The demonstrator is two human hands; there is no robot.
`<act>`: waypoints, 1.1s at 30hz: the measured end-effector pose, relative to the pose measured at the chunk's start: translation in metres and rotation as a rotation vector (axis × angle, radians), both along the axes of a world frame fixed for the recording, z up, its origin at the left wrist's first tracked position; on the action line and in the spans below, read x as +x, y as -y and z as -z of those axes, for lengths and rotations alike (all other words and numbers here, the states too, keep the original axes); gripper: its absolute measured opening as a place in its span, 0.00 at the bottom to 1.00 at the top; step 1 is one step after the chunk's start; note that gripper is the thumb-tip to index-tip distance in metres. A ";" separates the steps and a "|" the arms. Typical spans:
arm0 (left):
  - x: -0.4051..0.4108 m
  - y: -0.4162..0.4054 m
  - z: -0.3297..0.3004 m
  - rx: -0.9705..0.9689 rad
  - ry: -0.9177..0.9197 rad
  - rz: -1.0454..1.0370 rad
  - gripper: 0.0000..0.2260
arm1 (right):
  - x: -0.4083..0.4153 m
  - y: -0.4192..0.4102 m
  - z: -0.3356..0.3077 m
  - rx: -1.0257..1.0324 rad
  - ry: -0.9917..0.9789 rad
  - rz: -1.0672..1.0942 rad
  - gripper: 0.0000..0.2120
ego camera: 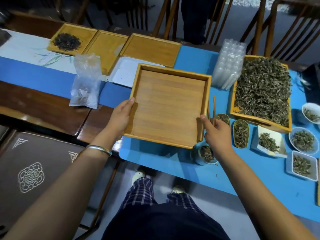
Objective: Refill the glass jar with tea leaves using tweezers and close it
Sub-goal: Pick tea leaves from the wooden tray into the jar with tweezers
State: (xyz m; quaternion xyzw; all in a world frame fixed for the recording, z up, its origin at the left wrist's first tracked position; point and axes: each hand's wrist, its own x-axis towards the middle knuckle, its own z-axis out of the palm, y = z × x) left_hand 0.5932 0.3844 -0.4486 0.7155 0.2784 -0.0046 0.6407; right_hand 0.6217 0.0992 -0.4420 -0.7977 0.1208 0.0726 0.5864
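Note:
An empty square wooden tray [168, 108] is held above the blue table. My left hand [120, 116] grips its left edge, thumb on top. My right hand [216, 131] holds its right edge and also pinches the wooden tweezers [214, 110], which point away from me. The glass jar [205, 155], with tea leaves inside and no lid on it, stands on the table just below the tray's near right corner, partly hidden by my right wrist. A large wooden tray heaped with green tea leaves [263, 89] sits to the right.
Small dishes and scoops of tea [240, 134] line the right side. A stack of clear plastic cups [228, 64], a plastic bag [85, 84], a white tray [124, 71] and three wooden trays [152, 49] lie further back. Chairs stand behind; a cushioned bench [31, 170] is at left.

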 end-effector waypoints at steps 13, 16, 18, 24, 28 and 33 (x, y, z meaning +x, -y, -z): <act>-0.007 -0.160 0.033 -0.050 -0.077 -0.006 0.18 | -0.003 -0.163 0.036 -0.165 -0.023 -0.015 0.25; -0.006 -0.174 0.041 -0.062 -0.105 0.011 0.15 | -0.010 -0.179 0.049 -0.185 -0.092 0.007 0.24; -0.002 -0.176 0.049 -0.061 -0.105 0.026 0.11 | -0.011 -0.183 0.057 -0.180 -0.149 0.030 0.22; 0.005 -0.176 0.073 -0.065 -0.094 -0.047 0.07 | 0.001 -0.187 0.070 -0.243 -0.210 -0.003 0.23; 0.007 -0.185 0.086 -0.028 -0.105 -0.074 0.06 | 0.000 -0.197 0.083 -0.305 -0.267 -0.057 0.22; 0.007 -0.195 0.105 0.039 -0.140 -0.093 0.07 | -0.003 -0.206 0.098 -0.370 -0.363 -0.072 0.21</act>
